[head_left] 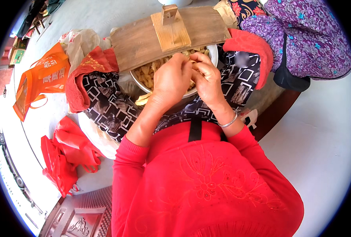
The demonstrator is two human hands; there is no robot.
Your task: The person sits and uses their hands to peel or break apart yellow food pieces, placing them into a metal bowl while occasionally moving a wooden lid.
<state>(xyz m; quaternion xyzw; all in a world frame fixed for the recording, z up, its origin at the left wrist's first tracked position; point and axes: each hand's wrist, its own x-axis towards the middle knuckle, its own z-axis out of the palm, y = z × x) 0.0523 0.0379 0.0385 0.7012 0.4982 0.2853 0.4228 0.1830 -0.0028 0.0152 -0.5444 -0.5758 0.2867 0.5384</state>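
Nearest the view, on the near side of the bowl [214, 55], a red top [207, 177] with stitched flowers is worn. A silver bracelet [228, 119] is worn on the right wrist, short of the bowl. Black-and-white patterned cloth [106, 102] is spread beneath and to both sides of the bowl. Above the bowl's near half, the left hand [170, 81] and the right hand [207, 78] are held close together, fingers curled and tips drawn in. Because the fingertips are crowded and partly hidden, it cannot be told whether anything is grasped by either hand. In the bowl, directly below both hands, yellowish-brown pieces [146, 76] are heaped. The bowl's far side is covered by a wooden board [132, 41], on which a paler plank [170, 36] with an upright block [169, 14] is set. The board's ends are flanked by red cloths [78, 89], left and right of the bowl. Well left of the bowl, an orange bag [49, 73] is seen; beyond it to the right, purple floral fabric [307, 39] is seen.
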